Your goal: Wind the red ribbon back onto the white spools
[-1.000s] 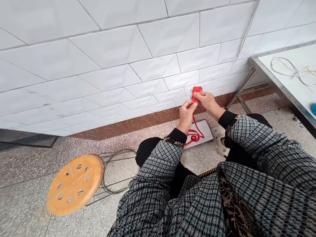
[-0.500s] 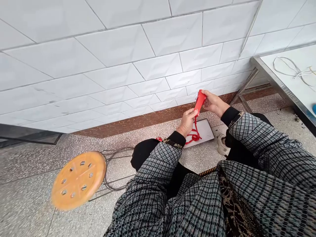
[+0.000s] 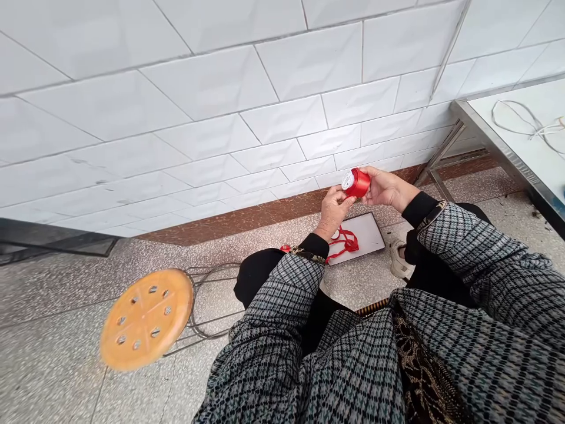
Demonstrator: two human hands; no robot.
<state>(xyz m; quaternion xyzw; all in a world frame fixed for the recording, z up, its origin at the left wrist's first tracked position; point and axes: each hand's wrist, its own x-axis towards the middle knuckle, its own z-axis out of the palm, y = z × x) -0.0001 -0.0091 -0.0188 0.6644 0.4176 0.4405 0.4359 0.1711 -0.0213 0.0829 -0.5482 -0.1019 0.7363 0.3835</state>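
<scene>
A spool of red ribbon with a white end face is held up in front of the wall tiles. My right hand wraps it from the right, and the fingertips of my left hand press on its lower left side. Below my hands, a loose tangle of red ribbon lies on a white board with a dark frame. I cannot tell whether the tangle joins the spool. My patterned grey sleeves fill the lower part of the view.
An orange round stool seat with slots on a wire frame stands to the left. A steel-edged table with thin white wires on it stands at upper right. A white shoe rests beyond my right arm, and the tiled wall lies ahead.
The flat strip of ribbon that stood between my hands no longer shows. The spool now turns its white end toward me, and the ribbon on the board lies in a different tangle.
</scene>
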